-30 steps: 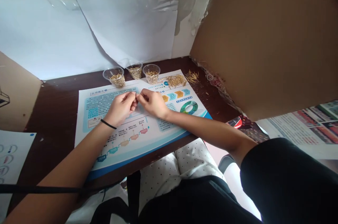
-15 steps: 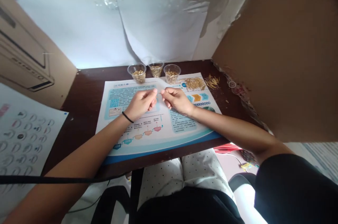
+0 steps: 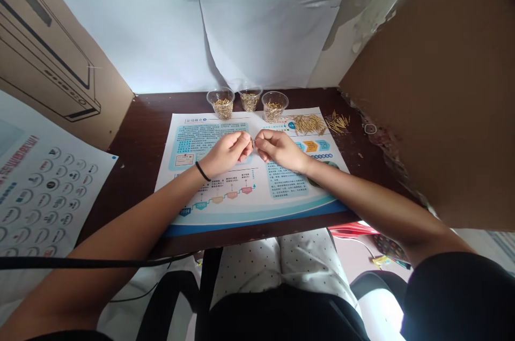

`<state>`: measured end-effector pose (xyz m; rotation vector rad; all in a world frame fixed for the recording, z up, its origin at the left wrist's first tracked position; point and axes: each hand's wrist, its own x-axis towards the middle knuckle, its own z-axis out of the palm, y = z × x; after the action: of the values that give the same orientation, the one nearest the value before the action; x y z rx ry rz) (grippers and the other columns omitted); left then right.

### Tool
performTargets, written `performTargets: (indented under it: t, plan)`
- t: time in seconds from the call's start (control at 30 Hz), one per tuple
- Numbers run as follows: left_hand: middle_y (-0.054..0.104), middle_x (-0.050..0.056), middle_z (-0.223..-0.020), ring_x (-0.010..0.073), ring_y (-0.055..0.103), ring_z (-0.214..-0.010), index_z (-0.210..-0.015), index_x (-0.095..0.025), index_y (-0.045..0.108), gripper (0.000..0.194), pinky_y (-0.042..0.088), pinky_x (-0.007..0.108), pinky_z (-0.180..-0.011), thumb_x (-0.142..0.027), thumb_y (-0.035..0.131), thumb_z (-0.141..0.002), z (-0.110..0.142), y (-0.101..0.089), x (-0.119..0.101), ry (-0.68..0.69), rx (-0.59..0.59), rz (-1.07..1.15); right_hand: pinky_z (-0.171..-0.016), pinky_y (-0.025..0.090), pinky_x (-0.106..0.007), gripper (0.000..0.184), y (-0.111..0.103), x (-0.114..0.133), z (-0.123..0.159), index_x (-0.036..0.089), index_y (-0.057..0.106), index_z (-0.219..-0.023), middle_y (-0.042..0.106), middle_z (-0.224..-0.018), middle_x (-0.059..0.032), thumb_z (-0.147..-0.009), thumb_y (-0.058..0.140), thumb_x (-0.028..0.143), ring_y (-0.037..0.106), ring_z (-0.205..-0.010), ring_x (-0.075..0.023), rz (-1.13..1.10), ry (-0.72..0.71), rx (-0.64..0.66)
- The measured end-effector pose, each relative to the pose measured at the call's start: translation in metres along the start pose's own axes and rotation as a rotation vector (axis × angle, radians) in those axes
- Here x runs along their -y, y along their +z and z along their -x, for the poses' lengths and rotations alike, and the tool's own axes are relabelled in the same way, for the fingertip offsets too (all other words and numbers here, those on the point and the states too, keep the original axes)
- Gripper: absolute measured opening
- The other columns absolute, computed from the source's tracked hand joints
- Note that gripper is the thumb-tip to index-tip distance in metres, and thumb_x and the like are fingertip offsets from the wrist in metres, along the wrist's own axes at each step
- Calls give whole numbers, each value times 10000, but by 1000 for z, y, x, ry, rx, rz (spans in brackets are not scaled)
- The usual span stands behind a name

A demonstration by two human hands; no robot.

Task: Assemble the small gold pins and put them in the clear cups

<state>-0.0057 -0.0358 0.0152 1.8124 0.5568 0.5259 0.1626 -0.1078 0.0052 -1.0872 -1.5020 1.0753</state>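
Here the left hand (image 3: 227,152) and right hand (image 3: 284,152) pinch, apparently, one thin piece (image 3: 254,143) above the printed sheet (image 3: 241,217); gold pins (image 3: 309,125) heap by its far right corner, three cups (image 3: 275,109) along its far edge.

A pale wall (image 3: 156,46) backs the far edge of the counter (image 3: 155,116); brown cardboard (image 3: 446,89) lines the right edge, a carton (image 3: 60,57) the far left corner.
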Motion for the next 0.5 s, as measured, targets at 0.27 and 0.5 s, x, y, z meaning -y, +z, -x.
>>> performTargets:
  t: [0.27, 0.5]
  plan:
    - [442, -18, -614, 60, 384, -489, -707, -165, 433, 318, 339, 184, -450, -295, 386, -994, 0, 0, -1, -49, 5, 79, -534, 379, -239, 279, 0, 0, 1, 178, 507, -777, 502, -564, 50, -984, 443, 354, 451, -517, -68, 57, -40, 45]
    - [458, -8, -642, 51, 400, -507, -709, -162, 421, 307, 334, 158, -444, -269, 392, -995, -1, -1, 0, -69, 28, 115, -486, 353, -219, 309, 0, -1, 3, 177, 503, -702, 486, -514, 54, -965, 469, 334, 421, -468, -56, 104, -58, 31]
